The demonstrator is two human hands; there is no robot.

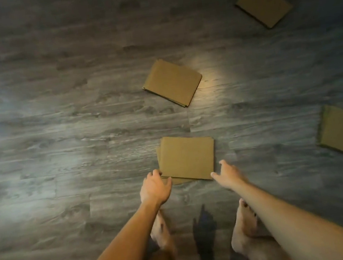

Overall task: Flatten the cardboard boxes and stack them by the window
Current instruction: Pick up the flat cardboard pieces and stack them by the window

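I see both hands, left hand and right hand, fingers apart, at the nearest flattened box's near corners.

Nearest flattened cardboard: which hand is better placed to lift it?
Probably the left hand: its fingers already overlap the nearest flattened cardboard's near-left corner. The right hand only reaches the near-right corner. Neither grips yet.
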